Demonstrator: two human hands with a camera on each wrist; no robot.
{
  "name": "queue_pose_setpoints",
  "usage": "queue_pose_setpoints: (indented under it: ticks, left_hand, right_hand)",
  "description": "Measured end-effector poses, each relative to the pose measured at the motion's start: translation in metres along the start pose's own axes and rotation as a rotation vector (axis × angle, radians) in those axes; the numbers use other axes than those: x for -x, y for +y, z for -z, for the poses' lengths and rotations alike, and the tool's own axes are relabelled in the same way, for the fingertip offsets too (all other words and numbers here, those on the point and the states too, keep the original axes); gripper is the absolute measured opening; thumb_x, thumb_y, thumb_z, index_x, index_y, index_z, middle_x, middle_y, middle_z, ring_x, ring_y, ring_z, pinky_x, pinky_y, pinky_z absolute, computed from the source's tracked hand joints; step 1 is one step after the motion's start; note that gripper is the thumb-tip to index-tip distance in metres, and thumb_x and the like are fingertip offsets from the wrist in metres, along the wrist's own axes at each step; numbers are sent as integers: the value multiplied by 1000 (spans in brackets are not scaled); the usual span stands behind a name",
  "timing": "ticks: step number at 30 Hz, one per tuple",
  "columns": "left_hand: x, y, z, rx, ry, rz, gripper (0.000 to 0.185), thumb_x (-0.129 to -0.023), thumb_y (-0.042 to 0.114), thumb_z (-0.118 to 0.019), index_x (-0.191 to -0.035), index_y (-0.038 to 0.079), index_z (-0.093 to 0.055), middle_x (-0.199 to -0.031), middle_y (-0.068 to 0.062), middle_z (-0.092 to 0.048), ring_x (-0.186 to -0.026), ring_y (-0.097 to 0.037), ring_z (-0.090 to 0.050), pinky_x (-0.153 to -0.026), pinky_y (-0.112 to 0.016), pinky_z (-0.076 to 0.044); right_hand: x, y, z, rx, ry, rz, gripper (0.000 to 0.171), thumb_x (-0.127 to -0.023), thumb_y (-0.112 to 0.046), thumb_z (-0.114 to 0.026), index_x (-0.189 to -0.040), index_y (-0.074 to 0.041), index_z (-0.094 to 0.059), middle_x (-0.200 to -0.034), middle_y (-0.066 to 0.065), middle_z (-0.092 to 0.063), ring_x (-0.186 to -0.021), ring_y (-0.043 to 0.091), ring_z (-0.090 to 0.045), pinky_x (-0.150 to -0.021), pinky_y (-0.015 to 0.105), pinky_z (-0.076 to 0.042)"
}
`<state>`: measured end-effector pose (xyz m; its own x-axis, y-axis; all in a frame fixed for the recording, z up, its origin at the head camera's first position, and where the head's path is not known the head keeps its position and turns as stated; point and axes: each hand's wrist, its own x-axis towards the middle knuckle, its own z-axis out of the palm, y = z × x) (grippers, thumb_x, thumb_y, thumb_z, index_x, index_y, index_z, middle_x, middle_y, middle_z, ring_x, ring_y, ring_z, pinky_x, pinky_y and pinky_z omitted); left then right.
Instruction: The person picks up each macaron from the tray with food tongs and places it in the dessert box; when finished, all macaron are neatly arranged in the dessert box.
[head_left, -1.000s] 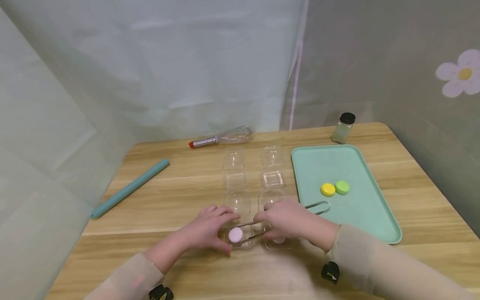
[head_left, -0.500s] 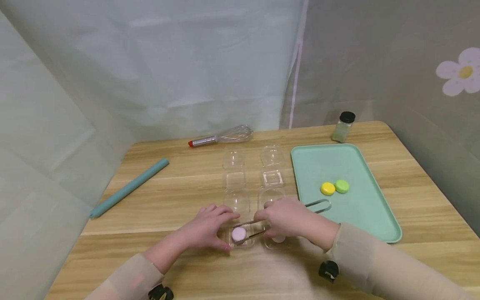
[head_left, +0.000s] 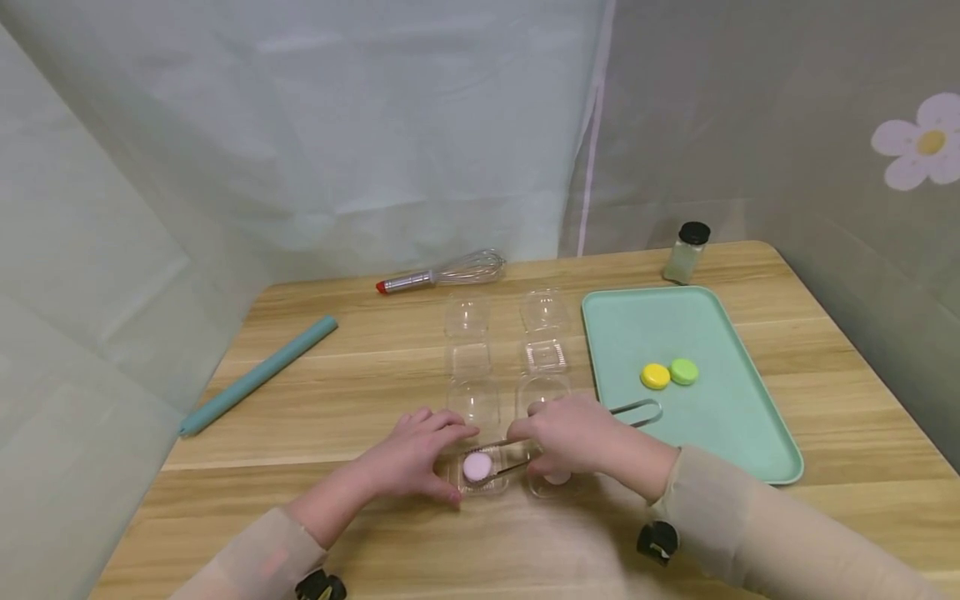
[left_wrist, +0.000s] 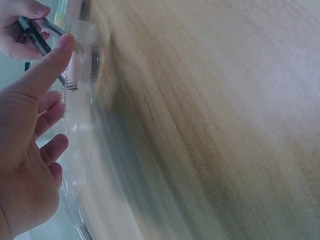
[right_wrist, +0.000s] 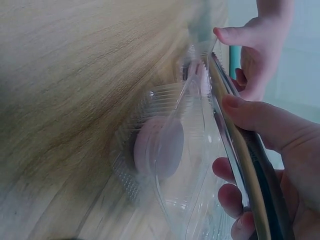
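1. Gripping metal tongs (right_wrist: 251, 185) between thumb and curled fingers, the right hand (head_left: 567, 433) sits above the right near box (head_left: 555, 493); the tong arms stand apart, their tips on either side of a pale pink macaron (head_left: 477, 467); whether they press on it I cannot tell.
2. That macaron lies in the base of the left near box (head_left: 495, 485), a clear plastic clamshell with its lid folded back.
3. The left hand (head_left: 416, 454) keeps thumb and index finger spread at the left side of this box; its other fingers bend loosely; it pinches nothing visible.
4. A second pink macaron (right_wrist: 160, 145) rests inside the right near box, partly beneath the right hand.
5. Two more unfolded clear boxes (head_left: 546, 357) lie behind, one in each column.
6. On the mint-green tray (head_left: 697, 442), at the right, a yellow macaron (head_left: 656, 377) and a green macaron (head_left: 684, 372) lie side by side.
7. Farther back are a wire whisk (head_left: 468, 269) and a black-lidded jar (head_left: 684, 258); a teal rod (head_left: 258, 377) lies slanted at the left of the wooden table (head_left: 390, 550).
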<state>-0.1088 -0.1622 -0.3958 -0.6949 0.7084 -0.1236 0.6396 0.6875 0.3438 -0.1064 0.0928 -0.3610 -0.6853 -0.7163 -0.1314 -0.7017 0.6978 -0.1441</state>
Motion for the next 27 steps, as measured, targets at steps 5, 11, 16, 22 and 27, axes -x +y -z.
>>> queue_pose_setpoints:
  ticks: [5,11,16,22,27]
  left_hand:
    - [1,0,1,0,6,-6,85,-61,49,-81,-133,16,-51,-126,1,-50,-106,-19,-42,-91,-44,-32]
    - [2,-1,1,0,12,-8,84,-61,48,-81,-133,15,-52,-126,1,-50,-105,-19,-42,-90,-43,-32]
    - [3,-1,1,-6,18,-9,84,-61,48,-82,-133,15,-52,-125,1,-50,-104,-19,-42,-90,-43,-32]
    - [4,-1,1,-12,25,-11,83,-62,48,-82,-132,15,-53,-125,1,-51,-103,-19,-42,-90,-44,-33]
    - [4,0,1,-5,21,-7,84,-62,48,-82,-133,14,-52,-124,0,-50,-103,-19,-42,-91,-45,-32]
  right_hand:
    - [1,3,0,-19,5,-9,41,-74,-42,-74,-112,-29,-65,-92,-5,-64,-77,13,-59,-53,32,-45]
    - [4,5,0,-33,10,-5,42,-75,-45,-73,-113,-30,-65,-93,-7,-64,-78,12,-59,-57,33,-46]
    - [9,11,-1,-64,53,15,42,-75,-45,-72,-113,-29,-65,-91,-7,-64,-74,9,-57,-58,32,-46]
    - [20,26,-4,-149,95,16,44,-74,-42,-74,-115,-28,-65,-87,-8,-61,-68,4,-50,-54,28,-42]
    - [33,40,-5,-183,114,-1,42,-77,-39,-72,-117,-27,-64,-93,-8,-62,-76,6,-58,-58,30,-45]
